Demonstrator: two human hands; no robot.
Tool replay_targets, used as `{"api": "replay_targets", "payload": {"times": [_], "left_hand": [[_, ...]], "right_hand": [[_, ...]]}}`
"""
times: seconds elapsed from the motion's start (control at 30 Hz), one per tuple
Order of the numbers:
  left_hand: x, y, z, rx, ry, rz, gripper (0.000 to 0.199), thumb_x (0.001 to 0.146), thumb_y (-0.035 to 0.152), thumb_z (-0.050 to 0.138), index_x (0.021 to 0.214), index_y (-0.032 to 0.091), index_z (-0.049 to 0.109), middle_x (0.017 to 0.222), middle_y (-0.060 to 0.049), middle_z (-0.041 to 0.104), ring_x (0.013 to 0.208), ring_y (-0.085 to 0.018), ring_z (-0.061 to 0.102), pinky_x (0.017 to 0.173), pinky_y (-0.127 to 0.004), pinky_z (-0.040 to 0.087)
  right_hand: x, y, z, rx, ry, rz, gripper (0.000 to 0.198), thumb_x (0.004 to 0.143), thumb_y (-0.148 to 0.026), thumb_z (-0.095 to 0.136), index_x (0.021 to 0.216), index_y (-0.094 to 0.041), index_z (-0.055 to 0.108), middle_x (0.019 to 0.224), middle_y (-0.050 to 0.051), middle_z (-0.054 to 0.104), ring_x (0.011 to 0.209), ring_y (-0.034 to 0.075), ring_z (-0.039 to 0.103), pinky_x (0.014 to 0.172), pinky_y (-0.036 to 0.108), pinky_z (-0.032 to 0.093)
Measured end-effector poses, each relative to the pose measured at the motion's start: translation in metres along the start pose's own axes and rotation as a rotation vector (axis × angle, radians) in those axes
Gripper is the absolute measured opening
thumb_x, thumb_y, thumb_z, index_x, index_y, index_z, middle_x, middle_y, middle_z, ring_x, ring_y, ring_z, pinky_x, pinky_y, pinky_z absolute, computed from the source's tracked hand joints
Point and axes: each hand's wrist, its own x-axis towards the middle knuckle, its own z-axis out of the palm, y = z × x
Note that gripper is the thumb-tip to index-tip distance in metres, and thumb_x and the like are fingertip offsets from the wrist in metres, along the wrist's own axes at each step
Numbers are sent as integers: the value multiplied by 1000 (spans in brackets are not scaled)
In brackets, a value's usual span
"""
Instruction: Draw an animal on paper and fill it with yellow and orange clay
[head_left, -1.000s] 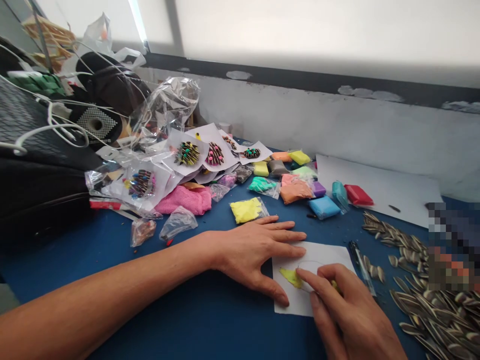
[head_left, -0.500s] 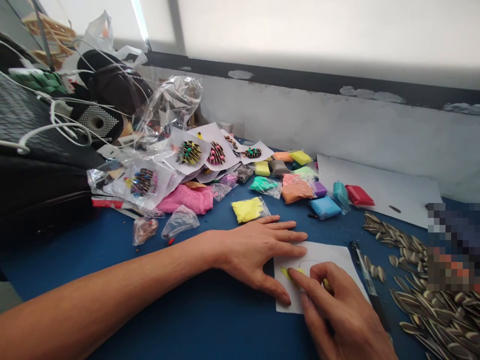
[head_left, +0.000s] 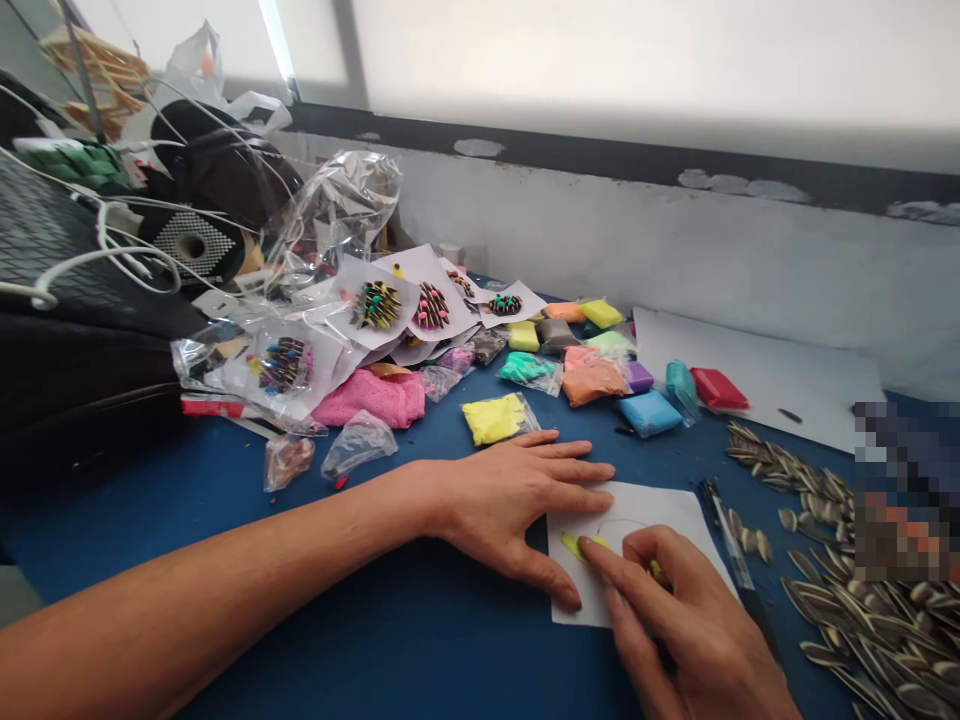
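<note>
Blue bench [head_left: 450,640]. The left hand [head_left: 502,500], fingers spread wide and grasping nothing, lies partly over a square white paper sheet [head_left: 664,510], presumably steadying it. The right hand [head_left: 690,610] presses an extended index finger on a flattened yellow clay patch [head_left: 571,544] upon the sheet; its other fingers curl round a small yellow lump [head_left: 659,573], probably spare material.

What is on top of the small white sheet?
A yellow piece and a curved drawn line show on the sheet; the left hand overlaps its left side. The right hand covers part of the yellow piece, and whatever lies beneath that hand is hidden.
</note>
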Motion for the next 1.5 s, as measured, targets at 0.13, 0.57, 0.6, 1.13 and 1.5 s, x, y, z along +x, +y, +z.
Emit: {"api": "replay_targets", "payload": {"times": [0.13,0.57,0.6,1.13,1.5], "left_hand": [[0,1,0,10,-5,-3,79,80,56,66,144,17,43,156,-10,31,147,-28,21,121,-44,6],[0,0,0,-8,5,5,78,81,55,67,144,16,42,156,-11,31,148,-28,19,121,-46,6],[0,0,0,-8,5,4,79,81,55,67,144,16,42,156,-11,31,148,-28,19,121,-45,6],[-1,-1,0,-9,-14,-7,78,82,56,65,145,18,41,157,-9,29,148,-26,16,121,-42,8],[-1,0,0,-15,-18,5,80,81,56,66,146,16,40,157,-11,28,148,-28,14,121,-44,9]], "right_hand": [[0,-1,1,2,-6,-2,29,92,-17,48,119,-12,60,90,7,51,78,13,58,67,25,51],[2,0,6,-33,-25,-50,36,91,-16,49,125,-11,58,89,7,48,75,14,54,64,29,50],[2,0,6,-33,-22,-49,37,91,-16,49,126,-12,58,89,7,48,75,14,54,64,28,50],[-2,0,2,-46,31,-89,33,89,-15,53,121,-16,62,91,7,47,77,15,51,65,29,50],[6,-6,3,-56,-23,-104,36,87,-17,52,121,-15,63,87,7,52,76,17,55,64,31,51]]}}
